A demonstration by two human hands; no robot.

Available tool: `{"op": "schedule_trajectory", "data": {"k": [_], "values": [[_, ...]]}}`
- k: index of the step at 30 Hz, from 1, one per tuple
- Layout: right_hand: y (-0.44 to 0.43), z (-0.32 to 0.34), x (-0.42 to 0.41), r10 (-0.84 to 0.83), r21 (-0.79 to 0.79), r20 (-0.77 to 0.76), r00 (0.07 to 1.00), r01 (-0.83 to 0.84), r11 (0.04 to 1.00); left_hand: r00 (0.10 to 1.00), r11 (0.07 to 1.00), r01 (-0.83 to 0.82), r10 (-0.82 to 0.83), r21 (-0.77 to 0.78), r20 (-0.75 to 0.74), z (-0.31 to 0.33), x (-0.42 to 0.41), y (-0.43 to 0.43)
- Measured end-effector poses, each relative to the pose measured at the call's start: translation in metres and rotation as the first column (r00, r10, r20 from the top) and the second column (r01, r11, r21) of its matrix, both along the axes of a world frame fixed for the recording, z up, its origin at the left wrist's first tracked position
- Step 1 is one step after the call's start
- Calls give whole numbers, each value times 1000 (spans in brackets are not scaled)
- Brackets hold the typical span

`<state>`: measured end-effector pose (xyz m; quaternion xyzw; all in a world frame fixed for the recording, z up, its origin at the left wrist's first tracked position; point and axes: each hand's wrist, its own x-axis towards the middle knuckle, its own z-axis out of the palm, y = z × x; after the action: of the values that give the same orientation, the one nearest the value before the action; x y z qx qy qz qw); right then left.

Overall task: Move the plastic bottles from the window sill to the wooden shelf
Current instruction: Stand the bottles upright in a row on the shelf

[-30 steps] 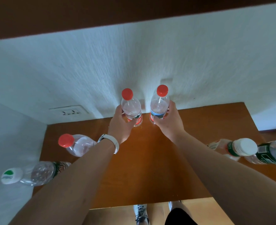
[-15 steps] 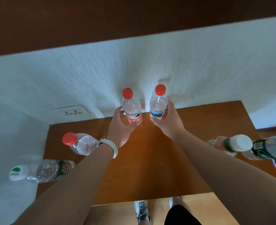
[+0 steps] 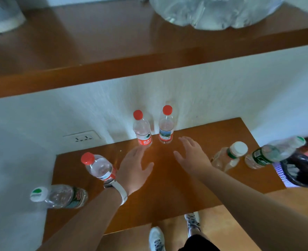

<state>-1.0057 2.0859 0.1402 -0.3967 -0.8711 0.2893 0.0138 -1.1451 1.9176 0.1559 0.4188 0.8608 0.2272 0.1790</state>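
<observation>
Two clear red-capped bottles stand upright against the wall at the back of the wooden shelf [image 3: 167, 187]: one with a red label [image 3: 142, 130], one with a blue-and-red label [image 3: 166, 126]. My left hand [image 3: 134, 169] and my right hand [image 3: 193, 154] hover open just in front of them, touching neither. On the shelf's left stand a third red-capped bottle [image 3: 98, 166] and a white-capped bottle with a green label [image 3: 59, 195]. On the right are a crumpled white-capped bottle [image 3: 228, 157] and a green-labelled bottle [image 3: 272, 153].
A higher wooden shelf [image 3: 113, 57] juts out above, carrying a large clear water jug [image 3: 213, 9] and a white object [image 3: 1, 15]. A wall socket [image 3: 81, 137] sits left of the bottles. A basket with a black liner [image 3: 301, 169] stands at the right edge. My shoes show below.
Both hands have let go of the two red-capped bottles and drawn back toward me, fingers spread. The camera has tilted up, bringing the upper shelf into view.
</observation>
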Motion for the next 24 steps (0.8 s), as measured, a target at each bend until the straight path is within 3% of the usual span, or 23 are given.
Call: {"op": "schedule_trajectory", "data": {"k": [3,8,24], "values": [[-18,18,13,96,134,73,993,-105,985,973,987,152,-160,-60,-166,1,7,-4],[-41,43,44,141,265,152,978,-178,948,909,951,279,-307,-135,-283,3,20,-3],[-30,39,177,-49,414,279,959,-74,907,777,831,532,-555,-159,-297,5,93,50]]}}
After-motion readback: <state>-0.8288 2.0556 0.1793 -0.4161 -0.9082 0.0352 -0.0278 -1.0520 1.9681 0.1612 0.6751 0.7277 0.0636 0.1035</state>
